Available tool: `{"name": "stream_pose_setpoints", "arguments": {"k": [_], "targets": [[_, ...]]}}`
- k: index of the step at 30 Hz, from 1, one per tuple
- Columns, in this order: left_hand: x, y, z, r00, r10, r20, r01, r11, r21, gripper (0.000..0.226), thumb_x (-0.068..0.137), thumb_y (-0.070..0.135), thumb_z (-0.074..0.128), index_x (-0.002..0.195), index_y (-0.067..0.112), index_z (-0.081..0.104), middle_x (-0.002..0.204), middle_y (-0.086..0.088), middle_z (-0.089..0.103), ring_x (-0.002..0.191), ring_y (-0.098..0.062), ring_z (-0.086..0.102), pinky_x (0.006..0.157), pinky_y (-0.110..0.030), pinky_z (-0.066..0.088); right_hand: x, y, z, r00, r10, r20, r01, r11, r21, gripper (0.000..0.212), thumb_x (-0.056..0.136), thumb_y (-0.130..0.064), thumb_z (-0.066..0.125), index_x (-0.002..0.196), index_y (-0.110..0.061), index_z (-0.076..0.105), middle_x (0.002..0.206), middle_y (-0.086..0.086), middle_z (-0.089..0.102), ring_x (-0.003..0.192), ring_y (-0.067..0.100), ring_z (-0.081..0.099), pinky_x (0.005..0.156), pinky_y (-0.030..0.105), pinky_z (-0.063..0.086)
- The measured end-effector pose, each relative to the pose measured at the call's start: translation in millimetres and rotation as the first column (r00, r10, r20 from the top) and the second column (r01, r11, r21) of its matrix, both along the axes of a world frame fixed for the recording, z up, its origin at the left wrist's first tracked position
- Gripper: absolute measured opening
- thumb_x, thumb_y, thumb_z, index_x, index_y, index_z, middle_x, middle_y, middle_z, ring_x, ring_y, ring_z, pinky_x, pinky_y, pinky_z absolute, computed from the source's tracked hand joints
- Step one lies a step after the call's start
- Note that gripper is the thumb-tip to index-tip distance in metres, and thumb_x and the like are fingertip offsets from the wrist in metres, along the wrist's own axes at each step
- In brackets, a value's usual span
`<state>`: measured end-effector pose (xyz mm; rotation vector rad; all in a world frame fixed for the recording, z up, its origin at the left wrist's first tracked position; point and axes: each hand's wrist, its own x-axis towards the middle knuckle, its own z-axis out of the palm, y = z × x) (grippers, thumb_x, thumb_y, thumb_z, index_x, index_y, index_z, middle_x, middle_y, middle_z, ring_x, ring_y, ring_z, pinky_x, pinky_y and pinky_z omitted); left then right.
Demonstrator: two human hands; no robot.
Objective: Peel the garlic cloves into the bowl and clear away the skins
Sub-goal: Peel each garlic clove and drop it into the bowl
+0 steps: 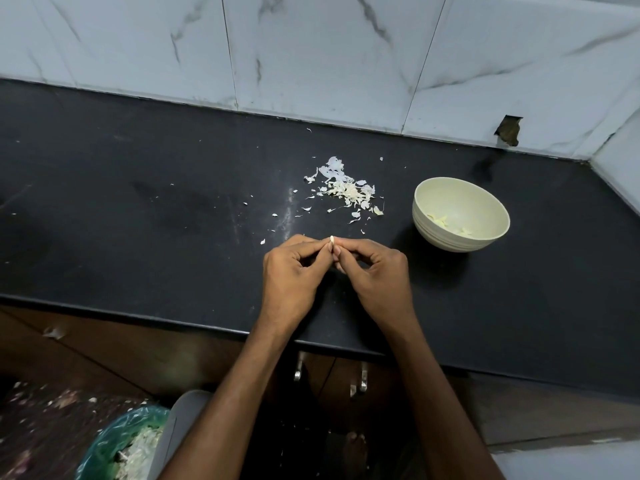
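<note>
Near the front edge of the black counter (138,209), the left hand (291,271) and right hand (375,275) pinch one small garlic clove (331,241) between their fingertips, so peeling looks part done. Toward the right end, the pale bowl (460,216) holds a few peeled cloves, while a heap of skins (346,190) lies uncleared between it and the back wall. Down on the floor at left, a green-lined bin (121,448) holds more scraps.
</note>
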<state>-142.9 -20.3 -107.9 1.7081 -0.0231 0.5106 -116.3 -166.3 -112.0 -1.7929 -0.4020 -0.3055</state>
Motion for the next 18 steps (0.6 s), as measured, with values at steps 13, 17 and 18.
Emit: {"name": "stream_pose_setpoints", "arguments": {"k": [13,17,18], "targets": [[1.4,7.1,2.5,0.997,-0.066,-0.038,0.062,0.994,-0.094,0.012,0.092,0.004,0.075,0.096,0.01,0.084,0.088,0.001,0.079,0.091,-0.025,0.074,0.087,-0.049,0.06,-0.2,-1.0,2.1,0.991,0.078,-0.105,-0.066,0.991,0.115,0.02,0.097,-0.002,0.07,0.113,-0.009,0.08,0.097,0.007,0.079,0.09,0.022,0.077,0.085,0.037,0.064],[0.3,5.3,5.1,0.998,-0.025,-0.054,0.018,0.992,-0.123,0.013,0.089,0.003,0.076,0.091,0.012,0.085,0.086,0.001,0.079,0.089,-0.022,0.075,0.087,-0.048,0.06,-1.7,0.1,2.7,0.992,0.094,-0.089,-0.087,0.993,0.074,0.02,0.098,-0.003,0.07,0.113,-0.01,0.08,0.097,0.005,0.078,0.09,0.022,0.077,0.085,0.038,0.064],[-0.5,4.5,5.5,0.998,-0.012,-0.062,0.004,0.991,-0.131,0.013,0.087,0.004,0.076,0.089,0.014,0.085,0.085,0.001,0.079,0.089,-0.022,0.075,0.086,-0.049,0.06,-2.5,0.9,3.6,0.99,0.101,-0.095,-0.094,0.992,0.079,0.019,0.098,-0.004,0.07,0.114,-0.008,0.08,0.098,0.005,0.078,0.091,0.021,0.077,0.085,0.038,0.064]]}}
